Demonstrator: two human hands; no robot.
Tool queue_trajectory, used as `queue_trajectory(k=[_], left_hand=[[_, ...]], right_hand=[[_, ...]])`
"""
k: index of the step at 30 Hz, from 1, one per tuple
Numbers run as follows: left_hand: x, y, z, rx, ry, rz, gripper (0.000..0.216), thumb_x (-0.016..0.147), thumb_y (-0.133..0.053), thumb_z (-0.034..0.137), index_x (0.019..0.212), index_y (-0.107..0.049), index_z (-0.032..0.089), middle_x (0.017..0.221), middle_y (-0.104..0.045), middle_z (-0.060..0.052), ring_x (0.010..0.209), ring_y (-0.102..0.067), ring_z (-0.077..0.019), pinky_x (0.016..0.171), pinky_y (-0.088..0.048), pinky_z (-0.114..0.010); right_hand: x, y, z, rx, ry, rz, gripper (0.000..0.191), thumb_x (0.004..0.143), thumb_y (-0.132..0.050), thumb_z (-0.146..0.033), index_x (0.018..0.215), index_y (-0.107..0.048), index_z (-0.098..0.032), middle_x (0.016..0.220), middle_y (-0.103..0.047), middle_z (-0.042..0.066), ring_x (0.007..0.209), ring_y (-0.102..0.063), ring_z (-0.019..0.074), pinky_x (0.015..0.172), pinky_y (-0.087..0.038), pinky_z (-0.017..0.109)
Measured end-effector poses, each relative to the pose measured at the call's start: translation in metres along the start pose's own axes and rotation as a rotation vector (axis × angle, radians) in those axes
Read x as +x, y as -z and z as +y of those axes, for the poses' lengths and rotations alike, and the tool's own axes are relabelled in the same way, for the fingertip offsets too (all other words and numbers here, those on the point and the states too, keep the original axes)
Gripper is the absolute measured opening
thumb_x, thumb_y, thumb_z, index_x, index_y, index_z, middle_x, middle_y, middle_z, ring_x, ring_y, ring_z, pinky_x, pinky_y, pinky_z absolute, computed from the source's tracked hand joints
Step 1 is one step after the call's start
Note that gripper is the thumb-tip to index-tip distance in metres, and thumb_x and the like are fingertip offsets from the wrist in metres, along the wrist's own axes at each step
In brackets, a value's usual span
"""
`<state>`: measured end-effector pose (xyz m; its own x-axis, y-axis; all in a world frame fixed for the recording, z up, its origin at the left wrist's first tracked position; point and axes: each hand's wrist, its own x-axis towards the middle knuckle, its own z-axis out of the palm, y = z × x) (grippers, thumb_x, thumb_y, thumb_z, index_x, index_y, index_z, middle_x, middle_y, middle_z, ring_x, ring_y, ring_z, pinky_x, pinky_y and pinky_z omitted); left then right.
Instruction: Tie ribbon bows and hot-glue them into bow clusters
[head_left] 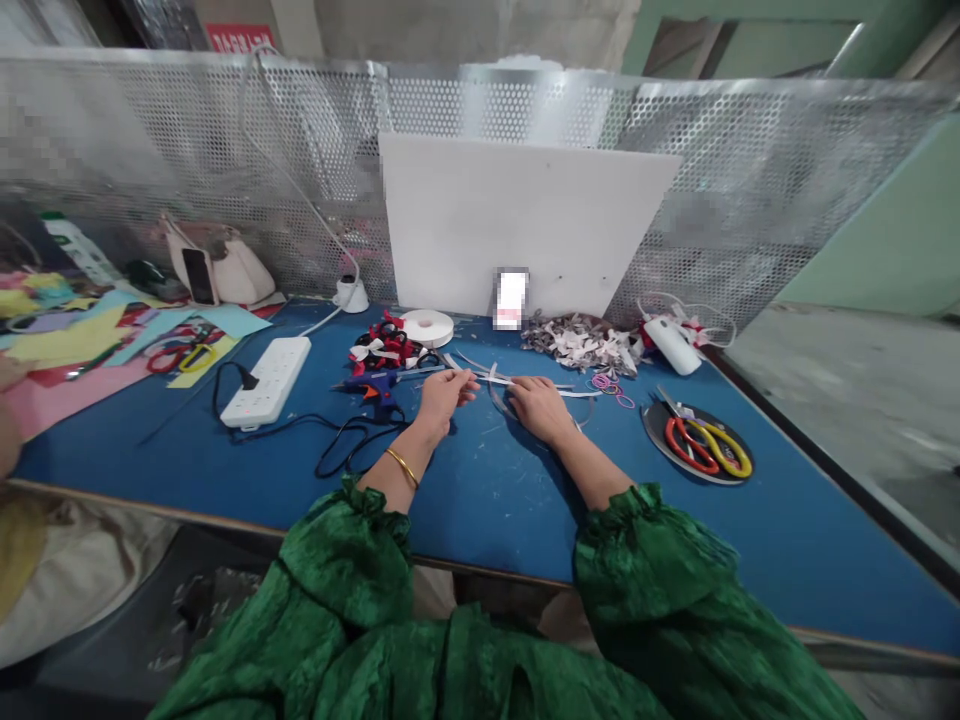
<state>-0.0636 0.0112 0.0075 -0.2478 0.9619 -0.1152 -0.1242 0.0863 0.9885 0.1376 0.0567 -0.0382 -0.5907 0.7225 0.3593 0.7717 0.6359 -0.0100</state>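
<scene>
Between my two hands runs a narrow white ribbon (491, 379), low over the blue table. My left hand (444, 398), with a gold bangle at its wrist, pinches the ribbon's left part between thumb and fingers. Bent over the ribbon's right part, my right hand (538, 408) has its fingers closed on it, the tips partly hidden. More loose ribbon strips lie around and behind both hands. Left of my left hand rests a blue glue gun (373, 388). A white ribbon roll (426, 327) lies behind it, beside a pile of red, white and black bows (386, 345).
Right of my hands are pink hair ties (611, 388), a grey and pink ribbon pile (581, 343), and orange and yellow scissors (705, 445) on a dark round plate. A white power strip (268, 382) with black cord lies left. A phone (511, 298) leans on the white board (525, 215).
</scene>
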Motion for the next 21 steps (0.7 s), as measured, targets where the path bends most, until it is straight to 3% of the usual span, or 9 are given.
queue_trajectory(k=[4, 7, 10, 13, 15, 17, 19, 21], left_hand=[[0.0, -0.002, -0.004, 0.043, -0.016, -0.016, 0.025, 0.072, -0.069, 0.039, 0.076, -0.069, 0.013, 0.073, -0.071, -0.007, 0.053, -0.057, -0.0086, 0.054, -0.04, -0.021], [0.002, -0.002, -0.006, 0.087, -0.063, -0.009, 0.021, 0.072, -0.068, 0.034, 0.078, -0.069, 0.014, 0.075, -0.071, -0.006, 0.056, -0.058, -0.0095, 0.056, -0.04, -0.021], [0.002, -0.002, -0.006, 0.207, -0.255, 0.059, 0.018, 0.075, -0.066, 0.031, 0.084, -0.071, 0.016, 0.083, -0.072, -0.005, 0.067, -0.061, -0.0127, 0.064, -0.045, -0.023], [-0.003, -0.002, -0.002, 0.347, -0.495, 0.094, 0.023, 0.08, -0.063, 0.03, 0.099, -0.072, 0.02, 0.102, -0.072, -0.006, 0.087, -0.063, -0.0165, 0.078, -0.047, -0.025], [-0.009, -0.004, 0.002, 0.405, -0.618, 0.047, 0.027, 0.083, -0.062, 0.032, 0.107, -0.071, 0.023, 0.113, -0.069, -0.007, 0.102, -0.061, -0.0184, 0.09, -0.045, -0.028], [-0.015, -0.007, 0.004, 0.425, -0.692, -0.053, 0.029, 0.085, -0.062, 0.033, 0.111, -0.069, 0.024, 0.119, -0.067, -0.006, 0.113, -0.058, -0.0194, 0.1, -0.04, -0.03], [-0.019, -0.01, 0.004, 0.407, -0.68, -0.181, 0.028, 0.085, -0.061, 0.035, 0.109, -0.071, 0.023, 0.116, -0.069, -0.006, 0.113, -0.058, -0.0199, 0.103, -0.038, -0.031], [-0.022, -0.013, 0.003, 0.357, -0.573, -0.329, 0.026, 0.087, -0.059, 0.038, 0.096, -0.074, 0.02, 0.102, -0.072, -0.005, 0.101, -0.062, -0.0196, 0.096, -0.042, -0.03]], right_hand=[[0.001, -0.002, 0.001, 0.018, 0.017, -0.018, 0.03, 0.095, -0.046, -0.026, 0.12, -0.061, -0.017, 0.127, -0.064, 0.013, 0.122, -0.051, 0.0258, 0.103, -0.031, 0.041], [0.001, 0.005, 0.001, 0.039, 0.022, 0.051, 0.031, 0.095, -0.047, -0.027, 0.12, -0.061, -0.015, 0.125, -0.065, 0.013, 0.122, -0.051, 0.0268, 0.106, -0.029, 0.042], [0.001, 0.022, -0.001, 0.095, -0.002, 0.173, 0.028, 0.096, -0.043, -0.024, 0.109, -0.066, -0.018, 0.113, -0.07, 0.011, 0.111, -0.058, 0.024, 0.107, -0.029, 0.04], [-0.001, 0.043, -0.008, 0.218, -0.134, 0.301, 0.028, 0.097, -0.041, -0.026, 0.096, -0.069, -0.02, 0.1, -0.072, 0.01, 0.095, -0.062, 0.0219, 0.097, -0.037, 0.037], [-0.002, 0.056, -0.014, 0.392, -0.185, 0.306, 0.022, 0.094, -0.048, -0.03, 0.095, -0.068, -0.021, 0.094, -0.071, 0.008, 0.086, -0.062, 0.0206, 0.084, -0.043, 0.033], [-0.003, 0.065, -0.021, 0.638, -0.161, 0.204, 0.016, 0.089, -0.056, -0.033, 0.093, -0.067, -0.022, 0.082, -0.069, 0.003, 0.073, -0.061, 0.0173, 0.069, -0.044, 0.028], [-0.003, 0.072, -0.027, 0.855, -0.144, 0.099, 0.016, 0.084, -0.06, -0.035, 0.092, -0.066, -0.022, 0.07, -0.064, -0.001, 0.06, -0.054, 0.0137, 0.059, -0.041, 0.025], [-0.004, 0.075, -0.029, 1.001, -0.184, 0.078, 0.019, 0.082, -0.06, -0.036, 0.091, -0.066, -0.021, 0.065, -0.06, -0.002, 0.053, -0.048, 0.011, 0.053, -0.037, 0.024]])
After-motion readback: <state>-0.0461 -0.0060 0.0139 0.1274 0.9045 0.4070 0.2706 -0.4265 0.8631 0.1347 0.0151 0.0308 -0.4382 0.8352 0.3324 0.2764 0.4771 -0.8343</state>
